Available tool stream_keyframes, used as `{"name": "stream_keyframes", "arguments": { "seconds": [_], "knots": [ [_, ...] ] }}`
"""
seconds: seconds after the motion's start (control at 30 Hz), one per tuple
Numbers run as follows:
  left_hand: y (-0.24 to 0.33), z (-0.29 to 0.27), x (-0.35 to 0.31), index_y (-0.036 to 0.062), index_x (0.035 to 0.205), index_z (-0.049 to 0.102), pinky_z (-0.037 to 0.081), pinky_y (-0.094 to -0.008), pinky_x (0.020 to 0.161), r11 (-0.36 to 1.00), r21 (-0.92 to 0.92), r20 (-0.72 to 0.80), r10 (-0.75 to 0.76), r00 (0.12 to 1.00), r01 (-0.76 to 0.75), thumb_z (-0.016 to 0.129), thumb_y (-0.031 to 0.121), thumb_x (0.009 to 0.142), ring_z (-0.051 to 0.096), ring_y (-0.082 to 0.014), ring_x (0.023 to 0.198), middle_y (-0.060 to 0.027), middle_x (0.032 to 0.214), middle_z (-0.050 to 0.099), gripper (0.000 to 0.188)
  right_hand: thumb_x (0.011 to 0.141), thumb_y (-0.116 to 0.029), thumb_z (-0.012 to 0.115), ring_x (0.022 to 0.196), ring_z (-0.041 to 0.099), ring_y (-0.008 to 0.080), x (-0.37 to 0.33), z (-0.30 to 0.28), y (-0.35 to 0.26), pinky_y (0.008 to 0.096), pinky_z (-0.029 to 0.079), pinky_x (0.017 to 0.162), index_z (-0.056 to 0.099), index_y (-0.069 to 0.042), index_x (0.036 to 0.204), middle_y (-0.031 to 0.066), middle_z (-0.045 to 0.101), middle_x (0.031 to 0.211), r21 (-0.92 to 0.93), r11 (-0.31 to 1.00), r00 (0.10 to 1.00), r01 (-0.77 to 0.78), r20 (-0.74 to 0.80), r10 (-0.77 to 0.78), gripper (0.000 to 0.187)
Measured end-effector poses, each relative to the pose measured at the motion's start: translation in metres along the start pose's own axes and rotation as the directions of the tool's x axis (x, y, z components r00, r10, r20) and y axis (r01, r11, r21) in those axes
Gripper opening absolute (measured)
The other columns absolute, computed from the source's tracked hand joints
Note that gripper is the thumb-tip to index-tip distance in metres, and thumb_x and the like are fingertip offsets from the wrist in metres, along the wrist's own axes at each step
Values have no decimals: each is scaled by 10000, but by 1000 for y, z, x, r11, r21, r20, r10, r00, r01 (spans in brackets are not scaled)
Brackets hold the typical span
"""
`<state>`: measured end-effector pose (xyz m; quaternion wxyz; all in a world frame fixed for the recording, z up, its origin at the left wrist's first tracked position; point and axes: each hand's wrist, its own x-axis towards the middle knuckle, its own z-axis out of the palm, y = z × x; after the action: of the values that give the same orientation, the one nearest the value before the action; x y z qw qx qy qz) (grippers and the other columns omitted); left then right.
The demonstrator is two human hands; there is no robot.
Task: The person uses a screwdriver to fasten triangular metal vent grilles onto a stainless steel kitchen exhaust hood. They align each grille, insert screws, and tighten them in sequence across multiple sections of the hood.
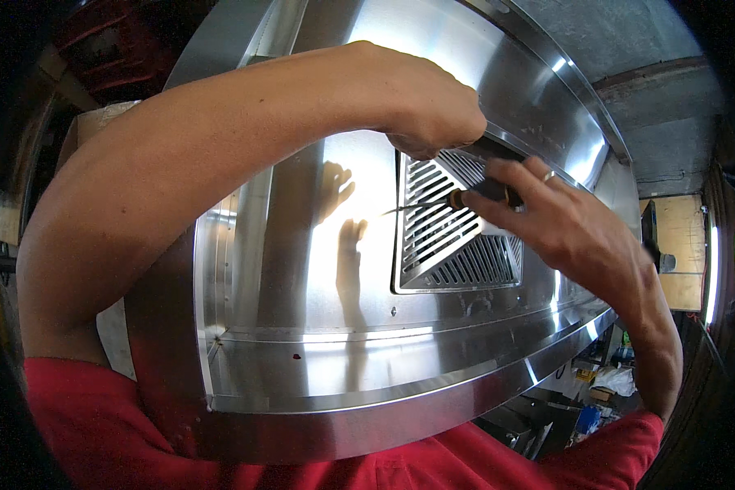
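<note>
My right hand [547, 204] grips the dark handle of a screwdriver [488, 193], and a ring shows on one finger. The tool's thin shaft points left, its tip near the left edge of a slotted metal grille [445, 237]. That grille is set in a shiny stainless steel panel [359, 269]. At the grille's upper edge, my left hand [441, 106] is closed with its fingers curled under. Whatever those fingers hold, if anything, is hidden. A dark strip [498, 149] lies between the two hands.
A raised steel rim [384, 437] runs along the near side, close to my body. Small screw heads [394, 312] dot the panel below the grille. Assorted goods and a white bag [616, 380] lie at the lower right. A wooden board [682, 245] stands at the far right.
</note>
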<state>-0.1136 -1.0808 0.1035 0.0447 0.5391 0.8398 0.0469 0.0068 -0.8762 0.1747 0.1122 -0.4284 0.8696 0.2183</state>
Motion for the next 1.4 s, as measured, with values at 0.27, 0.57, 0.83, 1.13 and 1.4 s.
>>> {"name": "stream_keyframes", "arguments": {
  "seconds": [0.27, 0.57, 0.83, 1.13, 1.4],
  "knots": [
    [4, -6, 1, 46, 1028, 771, 621, -517, 826, 1000, 8, -8, -9, 1000, 9, 726, 25, 830, 775, -433, 962, -242, 1013, 774, 204, 1076, -298, 655, 610, 735, 350, 13, 18, -15, 464, 600, 628, 756, -59, 1079, 126, 699, 672, 229, 905, 933, -358, 52, 356, 259],
    [0, -2, -1, 39, 992, 768, 619, -514, 792, 1000, 11, -26, 7, 1000, -6, 734, 16, 803, 780, -423, 933, -232, 938, 769, 193, 1018, -231, 698, 1020, 748, 314, -8, -1, -5, 415, 638, 780, 626, -52, 1398, 215, 630, 1245, 111, 985, 989, -132, 81, 124, 427],
    [3, -3, 3, 40, 996, 765, 617, -523, 771, 1000, 15, -29, 15, 999, -15, 711, 8, 808, 777, -428, 905, -224, 927, 768, 197, 1094, -432, 620, 596, 702, 351, 14, 11, 7, 493, 556, 595, 704, -24, 1093, 172, 703, 715, 423, 751, 860, -507, 187, 475, 416],
    [-2, -4, -6, 45, 1009, 777, 625, -508, 810, 999, 8, -15, -45, 999, 45, 730, 42, 832, 778, -424, 953, -232, 996, 771, 184, 1027, -132, 703, 908, 773, 278, -2, -10, 5, 405, 634, 698, 681, -48, 1325, 185, 712, 1035, 180, 980, 991, -79, -95, 97, 310],
    [3, -13, -7, 44, 1028, 778, 625, -503, 829, 999, 30, -46, -14, 999, 16, 735, 35, 833, 777, -424, 968, -224, 1020, 772, 200, 1110, -323, 603, 620, 703, 372, 6, 5, 0, 499, 567, 583, 748, -24, 1071, 192, 675, 697, 212, 836, 854, -505, 260, 450, 334]
  ]
}}
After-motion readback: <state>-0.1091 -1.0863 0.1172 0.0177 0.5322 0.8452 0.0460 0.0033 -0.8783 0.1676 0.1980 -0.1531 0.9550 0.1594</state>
